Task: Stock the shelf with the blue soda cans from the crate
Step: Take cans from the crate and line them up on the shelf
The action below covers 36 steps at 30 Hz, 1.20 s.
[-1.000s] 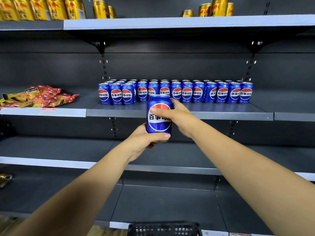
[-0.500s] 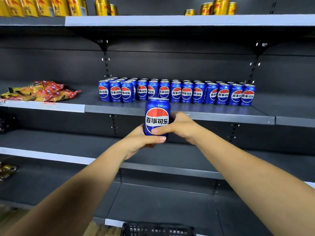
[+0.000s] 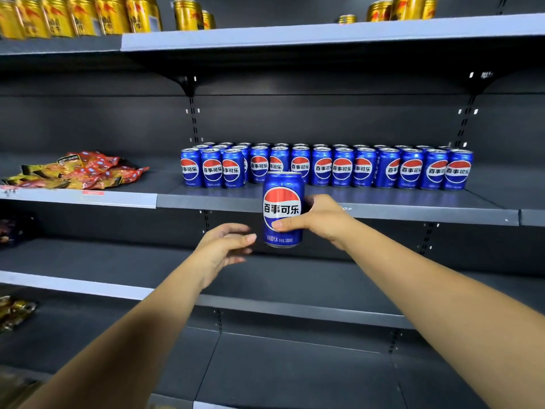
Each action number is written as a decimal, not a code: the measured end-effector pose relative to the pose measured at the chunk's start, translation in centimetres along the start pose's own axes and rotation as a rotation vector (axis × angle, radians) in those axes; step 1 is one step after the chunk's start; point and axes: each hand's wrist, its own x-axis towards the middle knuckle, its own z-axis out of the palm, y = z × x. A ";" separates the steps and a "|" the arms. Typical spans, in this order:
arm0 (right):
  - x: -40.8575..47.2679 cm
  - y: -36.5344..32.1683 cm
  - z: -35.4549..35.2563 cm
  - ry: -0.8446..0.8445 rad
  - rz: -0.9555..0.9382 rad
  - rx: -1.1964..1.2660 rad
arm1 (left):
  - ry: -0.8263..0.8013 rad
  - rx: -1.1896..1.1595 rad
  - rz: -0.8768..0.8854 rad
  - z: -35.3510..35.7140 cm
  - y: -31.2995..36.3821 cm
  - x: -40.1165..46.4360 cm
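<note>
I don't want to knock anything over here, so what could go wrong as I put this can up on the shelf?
1. Only your right hand holds the blue can; the left hand is open beside it, so the can might slip.
2. The rows of blue cans stand packed close, so pushing this one in could topple one.
3. The can sits below the shelf edge and could clip it going up.

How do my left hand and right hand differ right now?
The right hand grips the blue can, thumb across its label; the left hand holds nothing. The right hand's fingers wrap behind the can; the left hand's are loosely spread beside it, apart from the can. Both reach toward the shelf.
</note>
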 end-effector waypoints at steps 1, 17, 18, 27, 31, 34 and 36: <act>0.9 0.0 0.4 0.015 0.003 0.007 | 0.044 -0.004 0.001 -1.0 0.0 1.0; 16.4 0.4 6.5 0.426 0.040 0.087 | 0.316 -0.031 0.105 -13.8 2.4 16.7; 17.2 0.5 6.7 0.452 0.051 0.083 | 0.317 0.017 0.125 -14.2 2.5 17.3; 22.4 2.3 7.6 0.708 0.162 0.142 | 0.378 0.614 0.307 -17.6 2.3 21.5; 24.0 2.6 7.8 0.747 0.208 0.124 | 0.347 0.714 0.314 -18.8 2.3 23.2; 25.4 3.1 8.2 0.767 0.225 0.111 | 0.353 0.762 0.333 -19.7 2.5 24.7; 26.1 3.5 8.4 0.766 0.237 0.098 | 0.363 0.766 0.340 -20.1 2.7 25.5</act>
